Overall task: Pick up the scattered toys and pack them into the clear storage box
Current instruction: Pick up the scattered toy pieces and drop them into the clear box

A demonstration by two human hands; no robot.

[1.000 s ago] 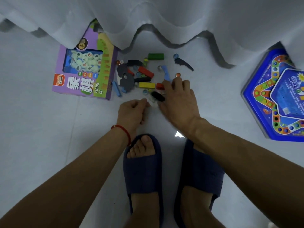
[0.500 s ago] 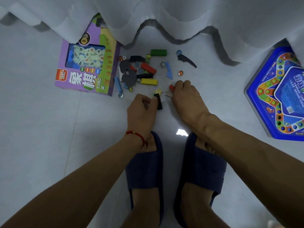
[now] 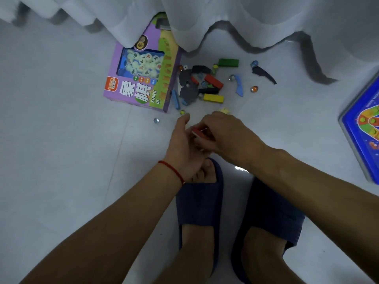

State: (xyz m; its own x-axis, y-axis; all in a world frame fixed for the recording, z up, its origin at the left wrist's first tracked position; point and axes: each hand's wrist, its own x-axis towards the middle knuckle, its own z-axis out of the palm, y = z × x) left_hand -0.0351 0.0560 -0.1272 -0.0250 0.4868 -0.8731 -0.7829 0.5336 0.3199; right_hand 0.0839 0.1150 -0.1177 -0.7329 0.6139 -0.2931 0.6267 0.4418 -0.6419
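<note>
My left hand (image 3: 183, 143) is cupped, thumb up, just above my left slipper. My right hand (image 3: 226, 133) lies against it and pinches a small red block (image 3: 196, 132) at the left palm. Whatever else lies in the left palm is hidden by my right fingers. Beyond the hands, scattered toys lie on the floor: a green block (image 3: 228, 62), a red block (image 3: 213, 81), a yellow block (image 3: 213, 98), dark grey flat pieces (image 3: 187, 89), a blue piece (image 3: 239, 85), a black curved piece (image 3: 264, 74) and marbles (image 3: 254, 88). No clear storage box is in view.
A purple chess box (image 3: 141, 83) lies left of the pile, partly under a white curtain (image 3: 246, 19). A blue game board tin (image 3: 363, 130) sits at the right edge. One loose marble (image 3: 156, 120) lies left of my hands. My feet wear dark blue slippers (image 3: 200, 198).
Both hands pulled back from the pile and came together. The right hand lifted the red block to the left palm. The black block that my left fingers held is out of sight.
</note>
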